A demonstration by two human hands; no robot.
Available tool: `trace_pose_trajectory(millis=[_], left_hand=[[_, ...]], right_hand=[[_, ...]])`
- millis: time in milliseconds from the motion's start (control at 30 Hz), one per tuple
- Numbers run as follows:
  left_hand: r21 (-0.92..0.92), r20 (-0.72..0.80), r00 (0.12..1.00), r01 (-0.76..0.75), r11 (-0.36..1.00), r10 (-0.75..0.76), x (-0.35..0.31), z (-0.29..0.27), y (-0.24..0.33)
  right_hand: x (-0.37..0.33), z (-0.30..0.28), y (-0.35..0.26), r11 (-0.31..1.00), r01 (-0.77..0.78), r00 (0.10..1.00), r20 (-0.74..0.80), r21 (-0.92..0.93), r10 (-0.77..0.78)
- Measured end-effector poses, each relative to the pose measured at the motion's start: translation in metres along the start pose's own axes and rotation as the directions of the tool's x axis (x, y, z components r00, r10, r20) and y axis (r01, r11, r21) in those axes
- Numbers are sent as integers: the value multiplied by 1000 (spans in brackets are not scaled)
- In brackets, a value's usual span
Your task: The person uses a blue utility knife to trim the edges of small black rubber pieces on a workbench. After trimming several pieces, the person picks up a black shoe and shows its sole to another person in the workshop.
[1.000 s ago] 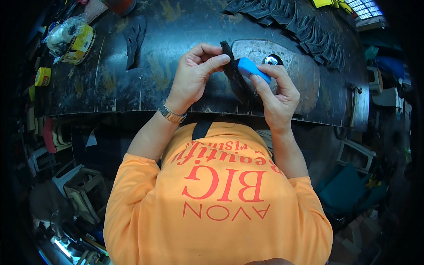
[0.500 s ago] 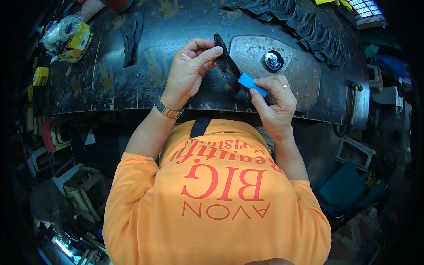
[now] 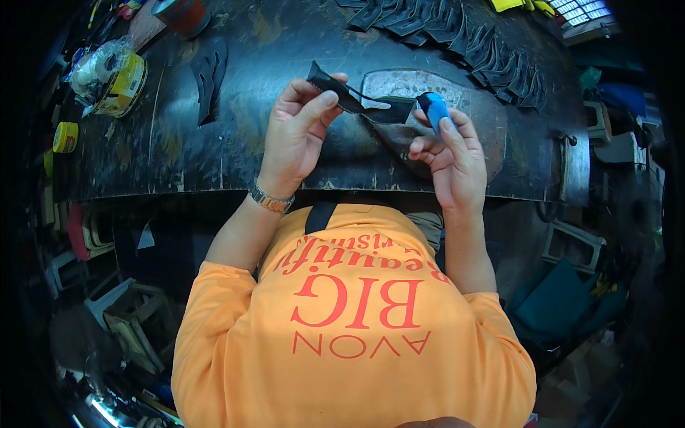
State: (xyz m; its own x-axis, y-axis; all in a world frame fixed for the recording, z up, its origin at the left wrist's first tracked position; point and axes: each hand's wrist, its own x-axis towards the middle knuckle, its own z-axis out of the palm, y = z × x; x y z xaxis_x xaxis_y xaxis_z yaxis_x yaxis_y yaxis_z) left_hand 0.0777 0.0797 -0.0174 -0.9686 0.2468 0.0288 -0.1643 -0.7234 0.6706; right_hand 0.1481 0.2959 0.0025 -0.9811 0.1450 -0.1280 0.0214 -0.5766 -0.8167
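Note:
My left hand (image 3: 301, 135) pinches a dark, branching strap piece (image 3: 327, 80) between thumb and fingers. Its thinner arms reach right over a worn flat slab (image 3: 492, 118) on the table. In my right hand (image 3: 460, 160) is a small blue block (image 3: 435, 113), gripped by thumb and fingers, its far end at a dark round tin (image 3: 425, 98). The block covers most of the tin, and I cannot tell whether they touch. A similar dark strap piece (image 3: 208, 82) lies on the table to the left.
Many similar dark pieces lie overlapped in a curved row (image 3: 464, 43) at the back right of the dark table (image 3: 171, 167). A yellow tub with plastic wrap (image 3: 121, 85), a small yellow container (image 3: 66, 137) and a reddish pot (image 3: 182, 16) stand at left.
My right hand has moved the blue block away from the strap piece, up and right to the tin. My left hand has shifted slightly left and turned the piece flatter.

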Motion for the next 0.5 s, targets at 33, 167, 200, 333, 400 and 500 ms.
trace_pose_trajectory(millis=[33,167,200,333,400,500], left_hand=[[-9,28,999,-28,1000,28,-2,1,-1],[-1,176,983,-59,998,58,-9,3,-3],[24,215,976,-51,998,45,-12,4,-2],[685,553,833,-471,557,23,-10,-3,16],[787,511,860,-461,409,-14,3,-7,23],[773,286,942,-117,624,-177,21,-7,28]], right_hand=[[2,0,0,998,-35,999,8,50,34],[11,0,1,973,-125,992,47,192,118],[13,1,3,974,-113,993,49,195,106],[20,0,0,986,-37,993,118,162,18],[22,-2,-4,996,16,984,173,88,-31],[25,-1,-9,996,84,958,277,-32,-72]])
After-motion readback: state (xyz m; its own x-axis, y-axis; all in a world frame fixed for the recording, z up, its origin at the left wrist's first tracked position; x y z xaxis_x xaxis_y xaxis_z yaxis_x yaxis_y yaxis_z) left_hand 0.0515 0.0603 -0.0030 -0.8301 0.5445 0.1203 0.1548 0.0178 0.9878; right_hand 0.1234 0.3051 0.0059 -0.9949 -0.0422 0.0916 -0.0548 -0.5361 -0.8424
